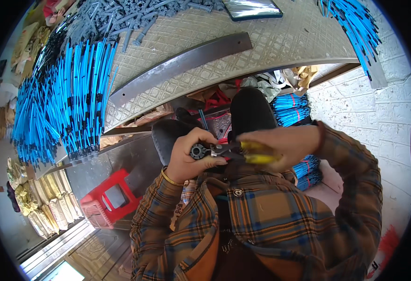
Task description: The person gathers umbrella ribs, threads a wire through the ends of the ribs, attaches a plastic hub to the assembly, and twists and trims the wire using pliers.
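Note:
Over my lap, my left hand [187, 154] is closed round a dark grey ribbed plastic part [197, 151], its round toothed end facing up. My right hand [282, 147] grips pliers by their yellow handles [259, 152], slightly smeared by motion. The dark metal head of the pliers [222, 149] reaches the fingers of my left hand, right beside the plastic part. A small shiny bit shows at the jaws, too small to name. Whether the jaws bite on anything I cannot tell.
Ahead is a bench with a patterned top [182, 42], a metal strip [182, 61] along its edge. Grey plastic parts [140, 16] are heaped there. Blue cable bundles [84, 93] hang at the left, others [357, 30] at the right. A red stool [109, 192] stands left.

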A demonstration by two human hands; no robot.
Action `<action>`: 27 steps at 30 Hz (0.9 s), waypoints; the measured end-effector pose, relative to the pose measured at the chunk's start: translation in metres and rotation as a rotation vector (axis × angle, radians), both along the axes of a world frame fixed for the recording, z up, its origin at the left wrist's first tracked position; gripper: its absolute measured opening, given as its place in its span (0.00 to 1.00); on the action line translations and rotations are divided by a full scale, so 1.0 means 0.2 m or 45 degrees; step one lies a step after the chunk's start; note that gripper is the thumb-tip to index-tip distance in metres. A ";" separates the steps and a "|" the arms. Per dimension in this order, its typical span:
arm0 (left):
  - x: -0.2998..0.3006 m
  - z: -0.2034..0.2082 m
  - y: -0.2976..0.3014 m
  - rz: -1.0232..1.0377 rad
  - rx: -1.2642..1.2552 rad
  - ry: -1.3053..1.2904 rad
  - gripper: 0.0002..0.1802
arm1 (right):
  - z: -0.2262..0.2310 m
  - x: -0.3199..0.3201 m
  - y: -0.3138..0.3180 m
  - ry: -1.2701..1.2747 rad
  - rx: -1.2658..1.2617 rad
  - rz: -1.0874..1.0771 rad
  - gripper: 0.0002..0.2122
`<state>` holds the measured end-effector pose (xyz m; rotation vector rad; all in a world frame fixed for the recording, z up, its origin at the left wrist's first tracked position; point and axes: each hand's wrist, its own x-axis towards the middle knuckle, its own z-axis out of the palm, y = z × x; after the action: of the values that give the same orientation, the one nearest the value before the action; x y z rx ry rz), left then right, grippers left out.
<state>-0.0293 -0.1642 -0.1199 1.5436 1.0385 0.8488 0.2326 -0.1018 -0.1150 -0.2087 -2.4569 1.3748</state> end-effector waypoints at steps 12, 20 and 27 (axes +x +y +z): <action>-0.02 -0.03 0.01 0.107 -0.021 -0.080 0.24 | -0.07 0.01 -0.03 -0.182 -0.872 0.078 0.25; -0.03 -0.03 0.03 -0.038 -0.049 -0.051 0.24 | -0.25 0.09 -0.10 -0.290 -2.447 0.461 0.27; -0.04 -0.02 0.05 0.206 -0.134 -0.197 0.24 | 0.04 -0.01 0.00 -0.148 0.687 -0.357 0.26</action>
<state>-0.0377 -0.1542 -0.1244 1.2981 1.0871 0.9926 0.2310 -0.1023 -0.1075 -0.4886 -2.6597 0.5733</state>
